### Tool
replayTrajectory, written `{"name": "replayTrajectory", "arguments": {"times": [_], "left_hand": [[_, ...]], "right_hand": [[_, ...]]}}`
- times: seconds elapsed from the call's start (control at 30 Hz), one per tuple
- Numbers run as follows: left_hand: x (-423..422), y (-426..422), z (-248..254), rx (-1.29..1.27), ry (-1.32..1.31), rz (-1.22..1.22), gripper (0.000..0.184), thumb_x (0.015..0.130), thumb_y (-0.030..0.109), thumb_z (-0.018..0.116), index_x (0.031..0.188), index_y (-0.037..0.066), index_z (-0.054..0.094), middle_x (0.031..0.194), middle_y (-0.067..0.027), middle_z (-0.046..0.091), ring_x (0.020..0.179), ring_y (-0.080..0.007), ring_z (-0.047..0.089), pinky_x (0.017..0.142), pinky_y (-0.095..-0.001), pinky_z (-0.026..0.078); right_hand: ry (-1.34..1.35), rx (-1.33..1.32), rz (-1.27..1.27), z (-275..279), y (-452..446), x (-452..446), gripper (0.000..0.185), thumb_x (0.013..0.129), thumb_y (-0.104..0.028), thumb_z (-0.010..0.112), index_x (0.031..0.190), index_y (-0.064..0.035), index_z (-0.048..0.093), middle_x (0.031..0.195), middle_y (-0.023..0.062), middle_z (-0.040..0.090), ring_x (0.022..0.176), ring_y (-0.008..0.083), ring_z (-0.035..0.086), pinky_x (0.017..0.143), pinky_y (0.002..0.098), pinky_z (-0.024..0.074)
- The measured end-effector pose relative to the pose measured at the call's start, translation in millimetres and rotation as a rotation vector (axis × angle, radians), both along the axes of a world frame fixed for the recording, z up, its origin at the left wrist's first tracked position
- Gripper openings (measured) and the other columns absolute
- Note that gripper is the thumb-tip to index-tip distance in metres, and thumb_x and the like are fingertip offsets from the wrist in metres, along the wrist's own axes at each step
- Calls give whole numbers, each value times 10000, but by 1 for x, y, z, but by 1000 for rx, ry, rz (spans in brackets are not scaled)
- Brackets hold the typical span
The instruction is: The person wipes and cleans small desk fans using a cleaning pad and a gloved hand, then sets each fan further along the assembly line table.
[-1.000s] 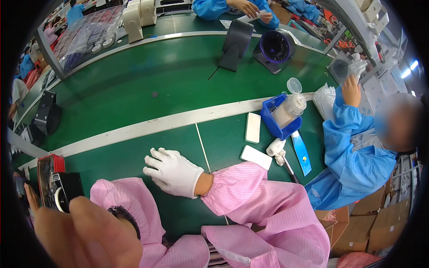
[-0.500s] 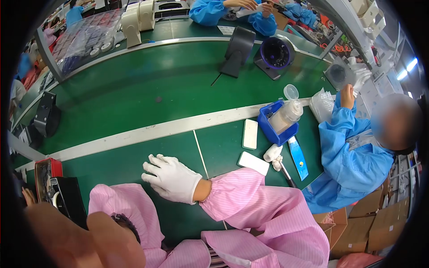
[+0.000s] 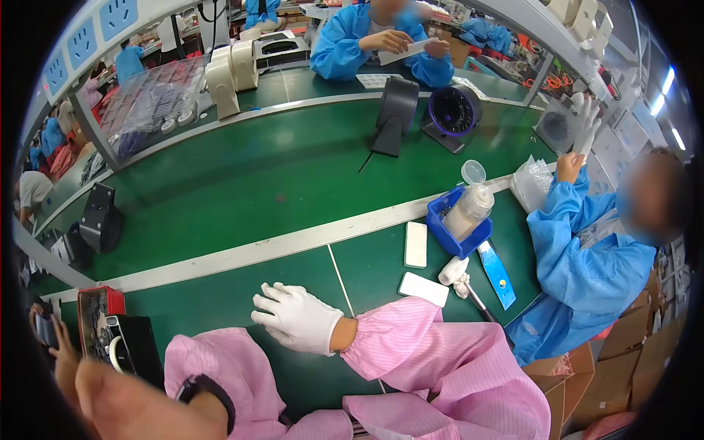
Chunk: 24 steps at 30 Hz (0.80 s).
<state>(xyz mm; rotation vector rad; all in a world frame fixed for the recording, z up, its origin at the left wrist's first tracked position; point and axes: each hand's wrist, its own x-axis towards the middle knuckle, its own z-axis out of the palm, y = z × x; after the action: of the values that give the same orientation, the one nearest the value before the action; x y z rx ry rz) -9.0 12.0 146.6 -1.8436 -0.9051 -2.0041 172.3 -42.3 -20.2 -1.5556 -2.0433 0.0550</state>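
My right hand [image 3: 298, 317], in a white glove, lies palm down on the green table with its fingers spread and nothing in it. The pink striped sleeve [image 3: 433, 345] of that arm reaches in from the right. My bare left hand [image 3: 147, 403] is close to the camera at the lower left, smeared by motion, with a dark band [image 3: 205, 389] at the wrist. Its fingers cannot be made out clearly. Beyond it are a red box [image 3: 110, 299] of small parts and a black case [image 3: 139, 348]. Fingers around a dark object [image 3: 45, 330] show at the left edge; whose they are is unclear.
A blue bin [image 3: 438, 209] holds a clear bottle [image 3: 473, 213]. Nearby lie two white blocks [image 3: 416, 244], a white-headed mallet [image 3: 469, 287] and a blue tube [image 3: 499, 279]. Dark round-headed devices [image 3: 451, 114] stand beyond the rail. A co-worker in blue [image 3: 587, 257] handles a white glove at right.
The view has shifted, so the table appears lower and more of the far side shows. My left hand has moved down and left. My right hand stays spread on the table.
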Motion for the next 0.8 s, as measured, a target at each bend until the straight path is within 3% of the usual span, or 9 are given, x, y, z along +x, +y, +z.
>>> {"name": "replayTrajectory", "arguments": {"times": [0.1, 0.17, 0.2, 0.3, 0.37, 0.5, 0.7, 0.77, 0.8], "left_hand": [[26, -13, 2, -226, -140, -536, 275, 909, 202, 521, 1081, 4, 601, 960, -179, 606, 833, -317, 603, 710, -386, 498], [23, -21, 11, -266, -106, -546, 253, 904, 196, 524, 1059, 13, 604, 926, -185, 598, 790, -328, 597, 664, -389, 502], [24, -24, 16, -293, -4, -472, 242, 901, 193, 525, 1048, 18, 606, 908, -189, 594, 769, -333, 595, 641, -391, 504], [-18, -14, 21, -113, 1082, 323, 297, 887, 252, 490, 1037, 21, 603, 891, -194, 581, 734, -320, 572, 603, -397, 486], [-21, -11, 15, 65, 1224, 584, 298, 892, 274, 476, 994, 28, 611, 863, -190, 583, 708, -313, 567, 588, -391, 484], [2, 4, 11, 346, 702, 390, 286, 926, 296, 480, 877, 63, 639, 807, -154, 610, 665, -286, 584, 582, -352, 496], [4, 0, -2, 238, 564, 257, 317, 939, 354, 499, 839, 92, 646, 795, -87, 633, 645, -234, 596, 570, -321, 494], [2, 6, -6, 286, 554, 305, 329, 943, 374, 506, 827, 102, 649, 791, -65, 641, 638, -217, 600, 566, -311, 494], [-9, 14, -10, 432, 617, 677, 335, 946, 384, 509, 821, 107, 650, 789, -54, 645, 635, -208, 602, 564, -306, 493]], "right_hand": [[2, 3, -6, 1, 0, -1, 245, 812, -138, 641, 1036, -47, 599, 1164, 155, 566, 1191, 357, 528, 963, 454, 460], [11, -12, -7, 1, 2, -2, 238, 826, -135, 633, 1045, -50, 593, 1170, 154, 562, 1192, 362, 525, 975, 458, 454], [17, -18, -9, 3, 2, -1, 234, 834, -134, 629, 1049, -52, 590, 1173, 154, 559, 1192, 364, 524, 981, 460, 451], [8, -42, 3, 8, 1, -1, 229, 849, -132, 619, 1061, -53, 588, 1178, 153, 555, 1193, 366, 522, 995, 466, 443], [2, -39, -2, 4, 3, -2, 235, 846, -136, 622, 1064, -52, 590, 1174, 154, 556, 1197, 363, 524, 998, 462, 443], [-20, -49, 7, 3, 5, 0, 250, 843, -143, 627, 1073, -49, 592, 1174, 157, 557, 1198, 369, 528, 997, 459, 445], [-36, -26, 21, 1, 7, -2, 335, 838, -158, 620, 1158, -66, 589, 1199, 151, 565, 1186, 372, 540, 990, 468, 456], [-47, -33, 16, 2, 6, 0, 343, 835, -161, 623, 1164, -67, 589, 1202, 153, 567, 1184, 375, 545, 993, 473, 453], [-47, -27, 12, 0, 6, -1, 339, 835, -167, 627, 1157, -70, 583, 1218, 151, 558, 1187, 373, 545, 994, 475, 452]]}}
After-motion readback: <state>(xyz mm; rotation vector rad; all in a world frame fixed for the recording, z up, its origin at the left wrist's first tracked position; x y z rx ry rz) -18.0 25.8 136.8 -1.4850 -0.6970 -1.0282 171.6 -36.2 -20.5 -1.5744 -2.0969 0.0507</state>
